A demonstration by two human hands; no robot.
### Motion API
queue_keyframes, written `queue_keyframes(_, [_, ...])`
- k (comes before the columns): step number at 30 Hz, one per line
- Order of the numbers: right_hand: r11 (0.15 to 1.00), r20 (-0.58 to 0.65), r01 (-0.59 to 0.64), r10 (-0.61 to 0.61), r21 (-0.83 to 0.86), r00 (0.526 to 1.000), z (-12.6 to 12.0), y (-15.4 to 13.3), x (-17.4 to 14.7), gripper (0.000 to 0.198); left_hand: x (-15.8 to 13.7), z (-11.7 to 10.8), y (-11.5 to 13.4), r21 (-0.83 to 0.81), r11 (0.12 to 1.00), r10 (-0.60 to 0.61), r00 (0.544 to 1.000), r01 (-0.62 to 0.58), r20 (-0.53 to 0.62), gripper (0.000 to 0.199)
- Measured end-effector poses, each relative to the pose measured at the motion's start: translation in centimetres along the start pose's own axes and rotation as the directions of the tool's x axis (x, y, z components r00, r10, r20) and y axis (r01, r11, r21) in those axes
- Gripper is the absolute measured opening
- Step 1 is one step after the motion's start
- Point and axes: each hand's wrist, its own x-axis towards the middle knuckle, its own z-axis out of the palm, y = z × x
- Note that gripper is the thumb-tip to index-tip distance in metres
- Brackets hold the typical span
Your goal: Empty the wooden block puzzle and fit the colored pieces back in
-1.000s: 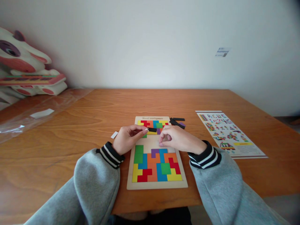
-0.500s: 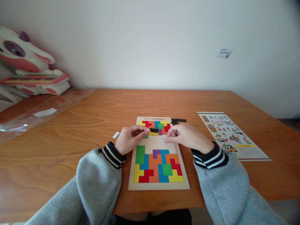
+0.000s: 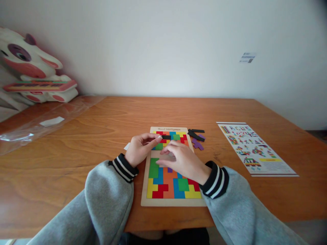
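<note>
Near the front of the worktop (image 3: 114, 114), as the head view shows, a wooden puzzle board (image 3: 173, 203) lies flat, coloured pieces (image 3: 160, 192) filling its far and near parts; the bare band between is partly hidden by the right hand (image 3: 176, 158). The left hand (image 3: 140, 148) has a black bar (image 3: 167, 137) pinched in its grip, thumb against forefinger, over the far rows; whether the bar touches them I cannot tell. The right grip is released, fingers parted, no piece visible in it. More black strips (image 3: 197, 136) and purple pieces (image 3: 198, 144) lie by the board's far right corner. Good handling here, I judge, means pinching the bar lightly by its end, keeping it level, and carrying the right fingertips clear of the seated pieces so none gets nudged.
</note>
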Motion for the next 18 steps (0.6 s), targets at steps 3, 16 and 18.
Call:
queue_keyframes(3, [0.999, -0.002, 0.021, -0.021, -0.039, 1.0, 1.2, -0.7, -0.3, 0.036, 0.2, -0.1, 0.0, -0.117, 0.993, -0.043, 0.994, 0.031, -0.1, 0.04])
queue_keyframes(16, [0.95, 0.052, -0.1, 0.088, 0.295, 0.995, 1.7, -1.5, 0.0, 0.015, 0.1, 0.1, 0.4, -0.116, 0.993, -0.045, 0.989, 0.029, -0.141, 0.044])
queue_keyframes(18, [0.918, 0.099, -0.11, 0.078, 0.382, 0.992, 0.6, -0.8, 0.0, 0.011, 0.1, 0.0, 0.4, -0.117, 0.993, -0.045, 0.989, 0.029, -0.139, 0.044])
